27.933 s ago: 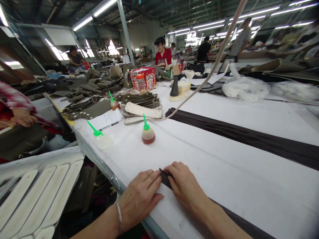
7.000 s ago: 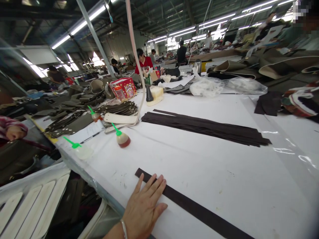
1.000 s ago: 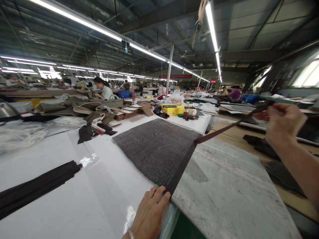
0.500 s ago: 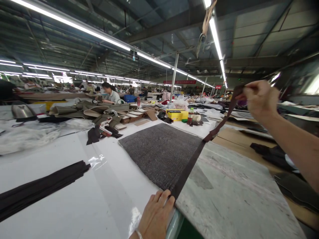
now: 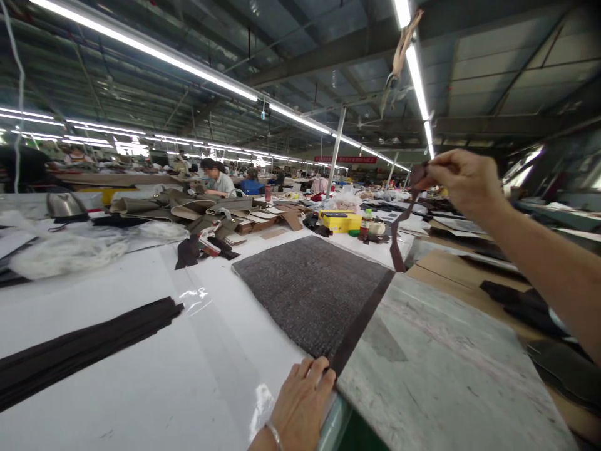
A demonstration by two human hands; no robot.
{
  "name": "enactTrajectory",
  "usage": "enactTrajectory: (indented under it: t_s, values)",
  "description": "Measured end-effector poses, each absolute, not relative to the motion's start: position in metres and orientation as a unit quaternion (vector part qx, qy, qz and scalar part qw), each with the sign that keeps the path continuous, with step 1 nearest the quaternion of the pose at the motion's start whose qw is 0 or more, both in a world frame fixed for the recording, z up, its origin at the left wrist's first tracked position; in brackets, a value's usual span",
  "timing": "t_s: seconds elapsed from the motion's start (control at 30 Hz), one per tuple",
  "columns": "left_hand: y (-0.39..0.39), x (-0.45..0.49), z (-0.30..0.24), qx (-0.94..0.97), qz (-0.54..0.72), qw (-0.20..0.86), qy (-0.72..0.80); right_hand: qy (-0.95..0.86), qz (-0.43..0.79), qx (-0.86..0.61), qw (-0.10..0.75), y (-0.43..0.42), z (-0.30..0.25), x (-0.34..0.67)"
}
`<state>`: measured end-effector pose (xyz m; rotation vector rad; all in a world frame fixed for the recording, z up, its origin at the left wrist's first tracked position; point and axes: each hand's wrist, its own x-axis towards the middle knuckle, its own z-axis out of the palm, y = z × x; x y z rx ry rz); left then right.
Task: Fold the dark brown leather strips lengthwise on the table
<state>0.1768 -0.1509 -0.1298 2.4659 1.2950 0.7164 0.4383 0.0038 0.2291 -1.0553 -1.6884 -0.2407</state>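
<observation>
Txt check: nothing legible. Red banner [image 5: 359, 160], far bkgd, approx. ctr: single row of pale chars, too small + blurred to read; post [image 5: 335, 156] crosses in front of it. Yellow box [image 5: 340, 221], mid-dist.: any print too small to make out. Green-capped btl [image 5: 364, 232], just R of box: ditto, any label unreadable at this res. Red btl [image 5: 268, 193], farther back, L of box: ditto.

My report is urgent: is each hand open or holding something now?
Left hand: fingers bent at the near end of the dark brown strip; whether gripping cannot be told.
Right hand: closed, pinching the strip's raised part.
</observation>
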Motion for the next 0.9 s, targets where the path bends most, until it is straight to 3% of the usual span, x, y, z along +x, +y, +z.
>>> enactTrajectory:
  t_s: [0.23,0.4,0.6,0.9]
  values:
    - [-0.160,0.139,-0.107,0.646,0.479,0.347,0.483,-0.875,0.156,-0.325,0.322,-0.034,0.144,0.327]
    - [-0.190,0.063,-0.050,0.533,0.571,0.361,0.510,-0.910,0.282,-0.202,0.228,-0.079,0.094,0.234]
    - [-0.252,0.009,-0.022,0.381,0.702,0.342,0.494,-0.940,0.268,-0.072,0.196,-0.128,0.044,0.135]
    - [-0.361,-0.058,-0.065,0.239,0.734,0.277,0.572,-0.920,0.344,0.029,0.188,-0.213,-0.027,0.029]
